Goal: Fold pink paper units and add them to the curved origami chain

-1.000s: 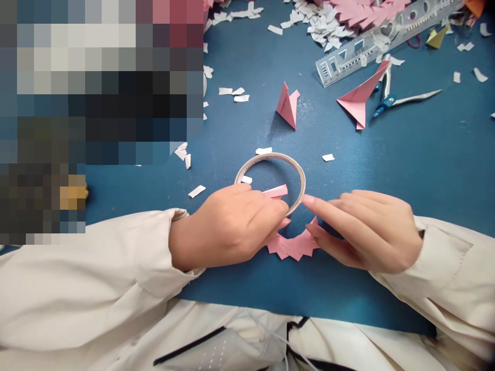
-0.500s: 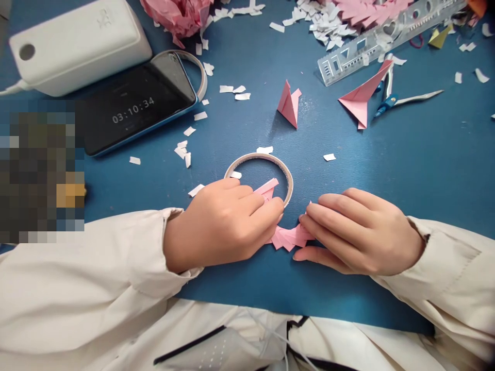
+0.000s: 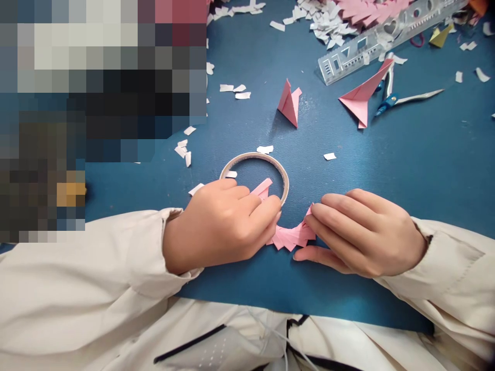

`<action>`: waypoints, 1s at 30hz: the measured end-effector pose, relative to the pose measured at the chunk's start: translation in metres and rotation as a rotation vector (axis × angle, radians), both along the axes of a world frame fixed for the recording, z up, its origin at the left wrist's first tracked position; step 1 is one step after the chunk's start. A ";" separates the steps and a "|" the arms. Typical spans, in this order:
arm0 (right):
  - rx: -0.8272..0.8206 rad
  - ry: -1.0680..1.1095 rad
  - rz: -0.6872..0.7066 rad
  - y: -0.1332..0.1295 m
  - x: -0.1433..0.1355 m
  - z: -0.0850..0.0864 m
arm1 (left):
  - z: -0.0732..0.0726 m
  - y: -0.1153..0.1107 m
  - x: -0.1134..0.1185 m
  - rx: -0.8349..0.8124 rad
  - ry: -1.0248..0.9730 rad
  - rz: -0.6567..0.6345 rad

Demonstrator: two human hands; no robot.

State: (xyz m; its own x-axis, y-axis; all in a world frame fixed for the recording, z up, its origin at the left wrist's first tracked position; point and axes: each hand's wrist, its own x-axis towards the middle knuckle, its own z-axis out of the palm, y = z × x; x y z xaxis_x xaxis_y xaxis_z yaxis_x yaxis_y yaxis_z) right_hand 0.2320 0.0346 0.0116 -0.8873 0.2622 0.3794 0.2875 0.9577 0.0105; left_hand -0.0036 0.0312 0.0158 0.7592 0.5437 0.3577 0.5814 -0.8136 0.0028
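Note:
My left hand (image 3: 226, 221) is closed on a curved chain of overlapping pink folded paper pieces (image 3: 290, 238). Part of the chain is hidden under its fingers, and one pink end (image 3: 263, 189) shows above them. My right hand (image 3: 358, 232) has its fingertips at the chain's right end, with the thumb low beside it; the exact hold is partly hidden. A thin roll of tape (image 3: 286, 178) lies flat just beyond my left hand, which covers its near side.
Two pink folded pieces (image 3: 289, 105) (image 3: 359, 100) stand beyond my hands. Behind the right one lies a pair of compasses (image 3: 391, 99), near a clear ruler (image 3: 344, 56). White paper scraps (image 3: 330, 26) are scattered about. Blurred blocks cover the upper left.
The tape roll has shifted slightly left. My right hand has moved a little to the right, and more of the chain's right end shows. Blurring now hides the phone and white box.

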 end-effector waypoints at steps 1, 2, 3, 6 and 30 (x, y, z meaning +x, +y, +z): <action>-0.008 0.011 0.005 0.001 0.000 0.000 | 0.000 0.000 0.000 0.005 0.004 -0.002; -0.016 0.020 0.005 0.002 0.000 -0.001 | 0.000 0.000 0.000 0.011 0.006 -0.005; -0.024 0.029 -0.001 0.003 0.000 -0.001 | 0.000 0.001 -0.001 0.018 0.009 -0.009; -0.043 0.035 -0.036 0.005 0.000 -0.002 | 0.000 0.001 -0.003 0.024 0.032 -0.018; -0.039 -0.033 -0.022 0.007 0.000 -0.002 | 0.000 0.001 -0.005 0.064 0.061 -0.008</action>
State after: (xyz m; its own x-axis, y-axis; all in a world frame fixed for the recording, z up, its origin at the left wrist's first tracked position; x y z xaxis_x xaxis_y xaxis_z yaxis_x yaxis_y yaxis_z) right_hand 0.2324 0.0411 0.0099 -0.8930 0.2962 0.3389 0.3089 0.9509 -0.0172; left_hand -0.0083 0.0323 0.0160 0.7848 0.5149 0.3448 0.5723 -0.8157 -0.0844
